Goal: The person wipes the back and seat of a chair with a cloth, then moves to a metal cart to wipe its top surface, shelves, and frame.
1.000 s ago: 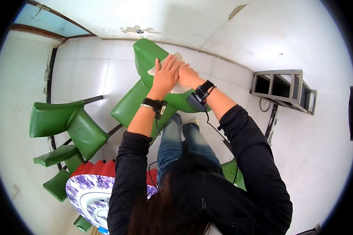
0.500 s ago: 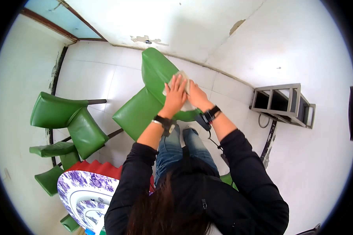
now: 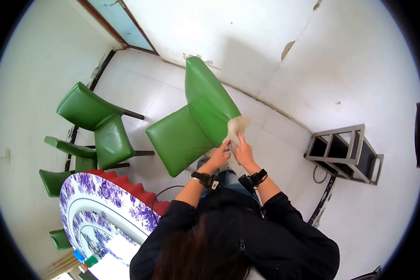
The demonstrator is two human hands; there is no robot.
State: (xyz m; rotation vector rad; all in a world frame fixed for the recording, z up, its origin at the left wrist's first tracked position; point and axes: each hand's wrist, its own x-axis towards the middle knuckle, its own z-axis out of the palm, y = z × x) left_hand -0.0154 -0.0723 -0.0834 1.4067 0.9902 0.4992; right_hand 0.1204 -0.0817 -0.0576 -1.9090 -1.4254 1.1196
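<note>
A pale beige cloth (image 3: 237, 127) hangs bunched at the right edge of a green padded chair's backrest (image 3: 212, 100). My right hand (image 3: 244, 153) grips it from the right, with the fingers closed on its lower part. On the other side, my left hand (image 3: 217, 158) has its fingertips bent against the cloth's lower edge, apparently pinching it. The chair's smooth green seat (image 3: 178, 137) lies to the left of my hands. Black bands with small devices circle both wrists.
More green chairs (image 3: 112, 142) stand at the left. A round table (image 3: 70, 196) with a purple floral top and red skirt is at lower left. A grey metal rack (image 3: 343, 149) stands on the right by the wall. Peeling walls (image 3: 284, 51) enclose the tiled floor.
Both hands and the cloth have moved down and right, from the middle of the backrest to its right edge. My left hand, earlier flat on the cloth, now has bent fingers. The view has shifted.
</note>
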